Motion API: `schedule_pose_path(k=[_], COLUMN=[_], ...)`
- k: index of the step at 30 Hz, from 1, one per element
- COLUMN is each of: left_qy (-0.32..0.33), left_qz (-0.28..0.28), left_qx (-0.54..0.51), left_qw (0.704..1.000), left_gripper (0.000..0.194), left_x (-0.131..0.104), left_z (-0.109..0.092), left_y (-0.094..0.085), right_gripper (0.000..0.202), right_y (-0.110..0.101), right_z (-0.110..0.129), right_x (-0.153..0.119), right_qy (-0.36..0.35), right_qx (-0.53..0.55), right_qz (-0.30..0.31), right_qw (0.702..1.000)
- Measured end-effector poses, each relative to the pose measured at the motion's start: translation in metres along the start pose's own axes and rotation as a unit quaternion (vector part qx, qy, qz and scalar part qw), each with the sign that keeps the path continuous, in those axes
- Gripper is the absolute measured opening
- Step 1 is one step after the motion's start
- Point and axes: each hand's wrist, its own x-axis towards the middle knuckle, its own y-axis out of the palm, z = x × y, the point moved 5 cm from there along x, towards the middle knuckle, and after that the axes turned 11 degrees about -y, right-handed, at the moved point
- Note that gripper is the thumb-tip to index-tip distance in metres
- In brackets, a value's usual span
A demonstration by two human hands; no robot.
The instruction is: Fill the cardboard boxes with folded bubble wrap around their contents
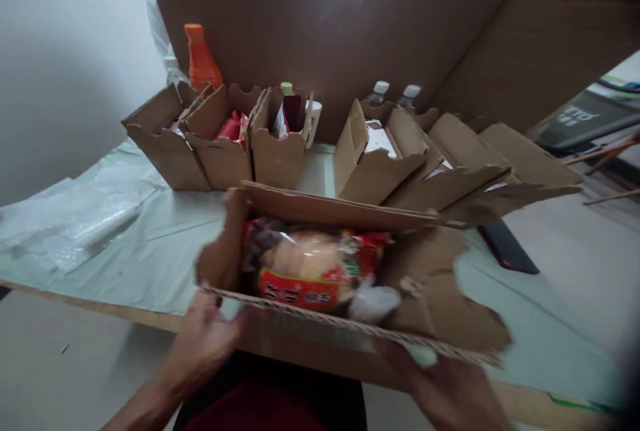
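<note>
A long open-topped cardboard box (450,291) is in front of me, over the near edge of the table. My left hand (213,327) grips its near left corner, thumb along the front wall and the other fingers partly hidden by the box. On the right part of the front wall, my right hand (443,377) is closed on the box, blurred, with its fingers largely out of sight. Inside lies a clear-and-red packet of what looks like bread (305,257). Beside it in the box is a small crumpled white plastic bag (374,301).
Behind stand several cut cardboard bins (277,157) holding packets and bottles. An orange bottle (203,61) rises at the back left. Clear plastic wrapping (75,224) covers the table's left side. A dark phone-like slab (507,247) lies right. Tall cardboard (325,24) closes the back.
</note>
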Motion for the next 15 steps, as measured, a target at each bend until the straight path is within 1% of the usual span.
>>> schedule_pose_path(k=[1, 2, 3, 4, 5, 7, 9, 10, 11, 12, 13, 15], left_qy=[-0.02, -0.032, -0.032, -0.023, -0.006, 0.036, 0.082, 0.103, 0.123, 0.137, 0.145, 0.143], left_qz=[-0.023, -0.039, -0.047, -0.044, -0.03, 0.035, 0.119, 0.15, 0.165, 0.16, 0.136, 0.06], left_qx=[-0.009, -0.017, -0.026, -0.034, -0.039, -0.052, -0.07, -0.079, -0.084, -0.083, -0.075, -0.046], left_qw=[0.999, 0.999, 0.998, 0.998, 0.999, 0.997, 0.987, 0.98, 0.975, 0.974, 0.977, 0.987], left_gripper=[0.057, 0.06, 0.062, 0.062, 0.06, 0.058, 0.063, 0.067, 0.07, 0.071, 0.073, 0.074], left_x=[0.001, 0.005, 0.012, 0.02, 0.03, 0.052, 0.076, 0.088, 0.1, 0.11, 0.119, 0.126], left_z=[0.008, 0.013, 0.014, 0.012, 0.008, -0.004, -0.016, -0.021, -0.025, -0.026, -0.024, -0.016], left_y=[-0.015, -0.026, -0.031, -0.029, -0.021, 0.01, 0.047, 0.063, 0.076, 0.084, 0.09, 0.094], right_gripper=[0.031, 0.035, 0.037, 0.039, 0.04, 0.042, 0.046, 0.048, 0.048, 0.048, 0.049, 0.054], right_y=[0.016, 0.029, 0.038, 0.044, 0.047, 0.042, 0.03, 0.024, 0.019, 0.016, 0.014, 0.013], right_z=[0.009, 0.016, 0.019, 0.018, 0.012, -0.007, -0.028, -0.036, -0.042, -0.047, -0.051, -0.064], right_x=[0.01, 0.022, 0.034, 0.043, 0.048, 0.045, 0.027, 0.016, 0.006, -0.001, -0.007, -0.01], right_qy=[-0.005, -0.008, -0.003, 0.006, 0.023, 0.072, 0.121, 0.137, 0.145, 0.147, 0.148, 0.156], right_qx=[0.024, 0.047, 0.064, 0.075, 0.078, 0.063, 0.037, 0.028, 0.025, 0.027, 0.035, 0.053], right_qz=[0.02, 0.015, 0.012, 0.003, -0.007, -0.033, -0.077, -0.095, -0.105, -0.109, -0.108, -0.108], right_qw=[0.999, 0.999, 0.998, 0.997, 0.997, 0.995, 0.989, 0.986, 0.984, 0.983, 0.983, 0.98])
